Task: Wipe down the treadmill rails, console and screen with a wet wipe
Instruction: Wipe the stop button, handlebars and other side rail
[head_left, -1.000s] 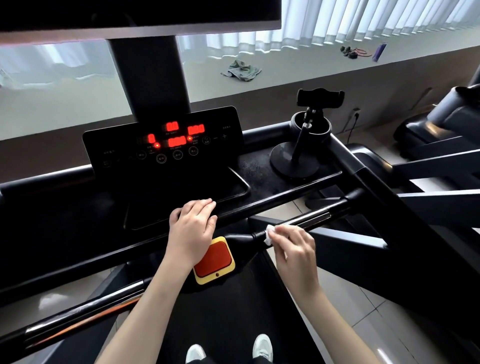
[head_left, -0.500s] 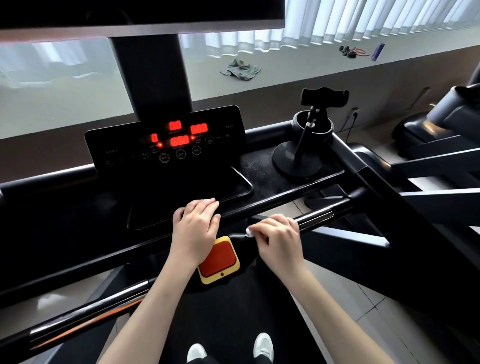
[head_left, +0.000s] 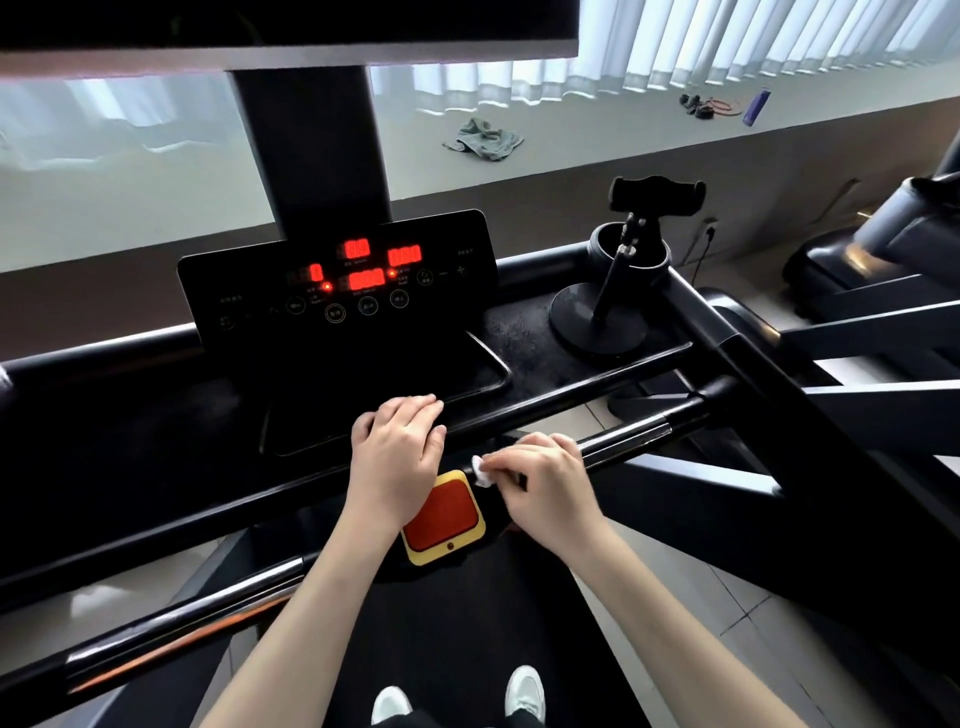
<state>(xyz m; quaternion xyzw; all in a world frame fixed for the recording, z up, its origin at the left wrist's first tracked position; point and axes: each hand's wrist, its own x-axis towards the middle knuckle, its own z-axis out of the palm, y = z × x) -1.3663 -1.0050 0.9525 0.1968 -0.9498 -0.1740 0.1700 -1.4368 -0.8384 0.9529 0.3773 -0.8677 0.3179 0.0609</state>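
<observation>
I count one wipe (head_left: 482, 470), two hands. right hand (head_left: 545, 488) pinches wipe on handrail (head_left: 623, 439), long axis lower-left to upper-right. left hand (head_left: 397, 452) flat on console ledge (head_left: 597, 382), fingers straight.

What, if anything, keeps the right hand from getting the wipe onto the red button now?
Probably yes: the right hand pinches the wipe just beside the red button, with nothing between them; the left hand covers only the button's upper left corner.

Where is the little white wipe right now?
Head view, lower centre: the small white wet wipe is pinched in the right hand against the black front handrail, beside the upper right corner of the square red-and-yellow button.
</observation>
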